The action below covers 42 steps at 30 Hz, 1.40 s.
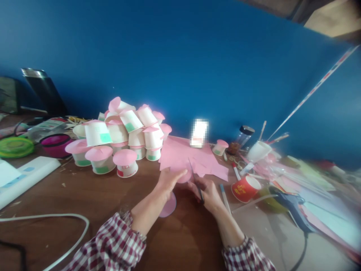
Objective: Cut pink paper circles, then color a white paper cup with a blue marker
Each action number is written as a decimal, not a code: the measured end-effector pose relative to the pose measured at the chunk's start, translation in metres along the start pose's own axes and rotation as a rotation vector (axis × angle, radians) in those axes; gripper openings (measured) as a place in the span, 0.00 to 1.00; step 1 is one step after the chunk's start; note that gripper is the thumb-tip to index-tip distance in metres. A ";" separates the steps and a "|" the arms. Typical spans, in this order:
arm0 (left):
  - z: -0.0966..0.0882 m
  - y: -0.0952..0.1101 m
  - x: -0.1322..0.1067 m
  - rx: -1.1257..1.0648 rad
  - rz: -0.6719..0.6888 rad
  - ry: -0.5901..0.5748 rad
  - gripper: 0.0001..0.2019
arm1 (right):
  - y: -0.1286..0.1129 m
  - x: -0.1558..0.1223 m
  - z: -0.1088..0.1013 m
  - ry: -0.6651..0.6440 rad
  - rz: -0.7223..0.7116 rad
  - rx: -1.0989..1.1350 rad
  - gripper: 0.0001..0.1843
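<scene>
My left hand (171,180) pinches a pink paper piece (184,176) with a rounded edge, thumb on top. Scissors (199,190) are in my right hand (208,194), their blades pointing up and away beside the paper. Whether the blades touch the paper I cannot tell. Beneath my left wrist a pink paper disc (169,206) lies on the brown table (135,210). Beyond both hands, pink paper sheets (180,150) are spread out, with cut scraps on them.
Stacked paper cups (97,132) with pink paper tops stand at the left. To the right are a red paper cup (246,188), a pen (225,197) and a glue gun (296,209) with its cord. A power strip (31,177) and white cable (70,216) lie left. A blue wall (180,67) rises behind.
</scene>
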<state>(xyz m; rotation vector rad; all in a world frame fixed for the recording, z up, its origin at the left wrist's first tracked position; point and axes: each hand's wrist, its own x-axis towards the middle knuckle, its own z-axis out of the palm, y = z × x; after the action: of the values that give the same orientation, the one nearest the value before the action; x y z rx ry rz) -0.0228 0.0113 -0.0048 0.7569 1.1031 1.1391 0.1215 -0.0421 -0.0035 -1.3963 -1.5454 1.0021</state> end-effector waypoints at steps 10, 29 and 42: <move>-0.001 -0.005 0.006 -0.026 -0.038 0.014 0.23 | 0.008 0.002 0.004 0.036 -0.023 -0.027 0.15; -0.002 -0.006 0.007 -0.015 -0.031 -0.048 0.22 | 0.001 0.000 0.001 -0.005 -0.029 0.014 0.14; -0.002 -0.007 0.007 -0.007 -0.033 -0.045 0.21 | -0.004 -0.001 0.002 0.013 -0.016 0.011 0.16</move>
<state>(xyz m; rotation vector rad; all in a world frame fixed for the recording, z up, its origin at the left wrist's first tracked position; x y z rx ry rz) -0.0228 0.0159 -0.0135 0.7536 1.0699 1.0925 0.1185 -0.0436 -0.0001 -1.3776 -1.5371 0.9890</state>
